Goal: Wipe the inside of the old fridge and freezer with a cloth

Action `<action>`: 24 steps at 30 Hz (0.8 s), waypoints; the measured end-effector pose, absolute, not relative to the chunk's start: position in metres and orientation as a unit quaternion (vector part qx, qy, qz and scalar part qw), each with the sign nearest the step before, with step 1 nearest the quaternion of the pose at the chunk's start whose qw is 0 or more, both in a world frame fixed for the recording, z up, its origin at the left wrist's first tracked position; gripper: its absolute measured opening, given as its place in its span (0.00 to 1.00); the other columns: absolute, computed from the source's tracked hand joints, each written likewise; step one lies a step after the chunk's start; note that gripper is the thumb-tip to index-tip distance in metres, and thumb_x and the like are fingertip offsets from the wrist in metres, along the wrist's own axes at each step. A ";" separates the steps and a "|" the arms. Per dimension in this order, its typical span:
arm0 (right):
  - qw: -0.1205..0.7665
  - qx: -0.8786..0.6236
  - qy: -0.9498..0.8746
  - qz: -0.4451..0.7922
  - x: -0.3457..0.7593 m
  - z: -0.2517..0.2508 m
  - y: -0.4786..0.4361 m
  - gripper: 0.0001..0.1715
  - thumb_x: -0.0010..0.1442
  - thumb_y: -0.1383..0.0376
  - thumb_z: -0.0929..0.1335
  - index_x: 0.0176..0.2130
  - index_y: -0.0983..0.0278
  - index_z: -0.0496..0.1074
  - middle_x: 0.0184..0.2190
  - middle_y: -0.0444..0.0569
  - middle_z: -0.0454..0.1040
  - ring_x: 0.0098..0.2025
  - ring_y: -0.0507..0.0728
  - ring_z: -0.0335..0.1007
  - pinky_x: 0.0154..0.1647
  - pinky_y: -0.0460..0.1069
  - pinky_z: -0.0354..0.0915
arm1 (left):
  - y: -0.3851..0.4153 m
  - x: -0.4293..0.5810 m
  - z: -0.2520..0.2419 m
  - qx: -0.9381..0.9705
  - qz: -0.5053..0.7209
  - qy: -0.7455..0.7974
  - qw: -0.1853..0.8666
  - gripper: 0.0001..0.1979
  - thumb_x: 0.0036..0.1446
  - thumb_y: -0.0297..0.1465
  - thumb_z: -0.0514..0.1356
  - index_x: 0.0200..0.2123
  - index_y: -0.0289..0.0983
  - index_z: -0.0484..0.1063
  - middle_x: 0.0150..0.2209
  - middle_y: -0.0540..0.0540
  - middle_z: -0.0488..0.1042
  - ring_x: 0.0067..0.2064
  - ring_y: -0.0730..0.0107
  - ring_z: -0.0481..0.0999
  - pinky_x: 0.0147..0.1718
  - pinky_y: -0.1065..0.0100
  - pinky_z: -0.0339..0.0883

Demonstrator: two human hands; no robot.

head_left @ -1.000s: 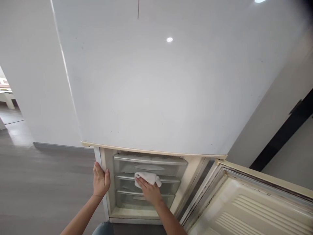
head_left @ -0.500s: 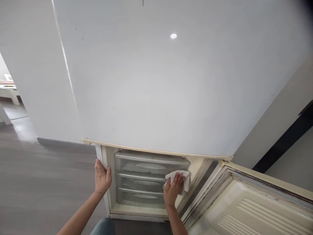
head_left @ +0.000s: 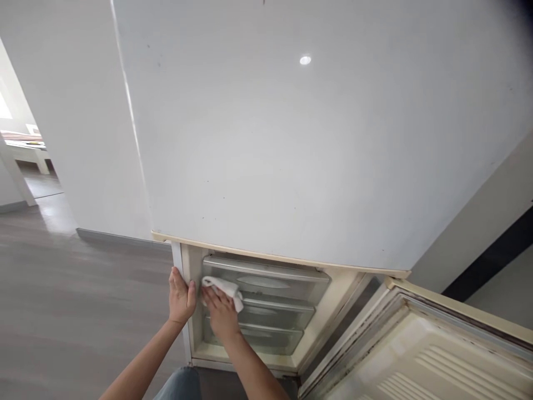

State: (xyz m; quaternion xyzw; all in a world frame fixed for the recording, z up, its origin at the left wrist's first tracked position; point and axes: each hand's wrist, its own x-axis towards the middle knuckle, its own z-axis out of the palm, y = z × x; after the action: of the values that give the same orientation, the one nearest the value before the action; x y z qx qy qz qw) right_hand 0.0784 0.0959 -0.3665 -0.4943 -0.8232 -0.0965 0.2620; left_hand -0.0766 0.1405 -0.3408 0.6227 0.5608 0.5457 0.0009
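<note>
A white fridge (head_left: pixel 316 155) stands before me with its upper door closed. Its lower freezer compartment is open and shows three clear drawers (head_left: pixel 275 289). My left hand (head_left: pixel 181 297) grips the left edge of the freezer frame, fingers wrapped round it. My right hand (head_left: pixel 220 314) presses a white cloth (head_left: pixel 225 286) flat against the left end of the drawer fronts, right beside my left hand.
The open freezer door (head_left: pixel 425 350) swings out to the lower right, its cream inner liner facing up. Grey wood-look floor (head_left: pixel 75 300) stretches to the left. A white wall (head_left: pixel 70 128) stands left of the fridge, with a doorway beyond.
My right hand swept the cloth from the middle of the drawers to their right end, then back across to the left end. My left hand kept its grip on the frame.
</note>
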 end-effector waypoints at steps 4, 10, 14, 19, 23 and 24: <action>0.207 -0.489 -0.844 -0.078 0.076 -0.365 0.090 0.38 0.63 0.69 0.57 0.67 0.48 0.38 0.65 0.36 0.54 0.47 0.53 0.70 0.50 0.51 0.66 | 0.138 -0.078 -0.339 0.623 0.539 0.566 0.032 0.40 0.60 0.42 0.46 0.65 0.32 0.26 0.69 0.26 0.38 0.70 0.42 0.42 0.63 0.34 0.46; 0.188 -0.528 -0.826 -0.052 0.142 -0.385 0.058 0.44 0.55 0.79 0.54 0.66 0.49 0.48 0.64 0.35 0.57 0.53 0.51 0.68 0.55 0.51 0.64 | 0.120 -0.080 -0.319 0.622 0.509 0.586 0.104 0.39 0.59 0.44 0.46 0.66 0.34 0.29 0.69 0.28 0.43 0.70 0.42 0.42 0.63 0.36 0.49; 0.196 -0.577 -0.789 -0.081 0.206 -0.384 0.030 0.44 0.55 0.79 0.54 0.64 0.48 0.53 0.62 0.37 0.61 0.58 0.52 0.65 0.55 0.51 0.64 | 0.091 -0.080 -0.306 0.626 0.488 0.592 0.144 0.40 0.57 0.44 0.51 0.66 0.43 0.32 0.70 0.35 0.45 0.68 0.43 0.50 0.60 0.39 0.59; 0.285 -0.630 -0.721 -0.027 0.273 -0.383 0.003 0.34 0.61 0.72 0.54 0.62 0.50 0.59 0.61 0.40 0.62 0.63 0.57 0.57 0.58 0.55 0.61 | 0.046 -0.077 -0.338 0.662 0.463 0.579 0.108 0.36 0.56 0.40 0.53 0.65 0.46 0.42 0.70 0.39 0.46 0.68 0.46 0.52 0.58 0.40 0.62; 0.510 -0.663 -0.517 0.181 0.304 -0.391 -0.010 0.28 0.60 0.57 0.59 0.57 0.58 0.67 0.61 0.49 0.63 0.64 0.62 0.55 0.58 0.57 0.62 | 0.030 -0.060 -0.369 0.672 0.420 0.542 0.278 0.25 0.54 0.40 0.55 0.56 0.47 0.63 0.67 0.40 0.56 0.63 0.46 0.63 0.52 0.43 0.68; 0.563 -0.664 -0.427 0.245 0.308 -0.391 -0.015 0.30 0.56 0.53 0.62 0.55 0.60 0.69 0.58 0.52 0.66 0.61 0.63 0.60 0.55 0.57 0.64 | 0.031 -0.052 -0.373 0.645 0.417 0.535 0.352 0.22 0.52 0.41 0.57 0.52 0.46 0.68 0.65 0.40 0.59 0.63 0.46 0.63 0.56 0.42 0.65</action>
State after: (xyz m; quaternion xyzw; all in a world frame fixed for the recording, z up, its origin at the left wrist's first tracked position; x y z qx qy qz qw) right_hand 0.3081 -0.0147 -0.3913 -0.6639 -0.4265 0.2452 0.5632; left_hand -0.0515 0.0309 -0.3726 0.6446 0.5352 0.4173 0.3522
